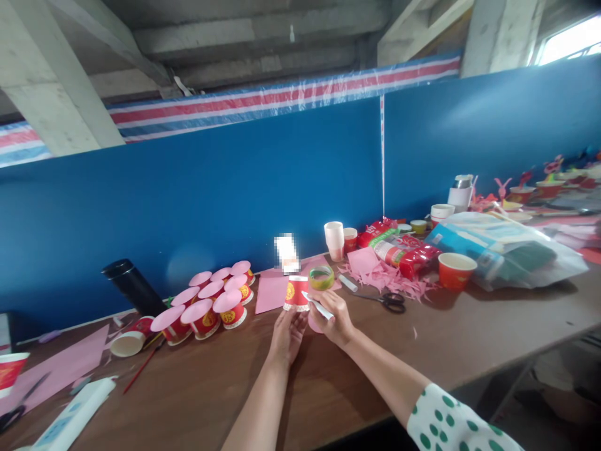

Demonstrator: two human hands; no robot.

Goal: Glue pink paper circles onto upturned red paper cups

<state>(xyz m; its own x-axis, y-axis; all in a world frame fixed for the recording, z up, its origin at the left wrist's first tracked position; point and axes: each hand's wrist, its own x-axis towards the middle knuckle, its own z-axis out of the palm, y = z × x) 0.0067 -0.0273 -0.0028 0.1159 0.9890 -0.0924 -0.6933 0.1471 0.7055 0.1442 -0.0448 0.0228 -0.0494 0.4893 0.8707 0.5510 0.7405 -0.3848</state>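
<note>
The red cup [297, 293] is held bottom up over the desk [282, 410], its rim in the fingers of the left hand [288, 332]. The right hand [337, 319] grips a marker [322, 307], tip at the cup's side. Just behind is a tape roll [333, 277]; scissors [393, 303] lie to the right, disc-topped cups [205, 322] stand left, near a black bottle [136, 289].

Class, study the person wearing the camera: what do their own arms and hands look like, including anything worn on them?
The left hand and right hand are ungloved, and no watch or bracelet shows at either wrist. The right forearm is bare up to a white sleeve with rounded, dark green spots. The left forearm is bare as far as it shows; no sleeve is visible there.
</note>
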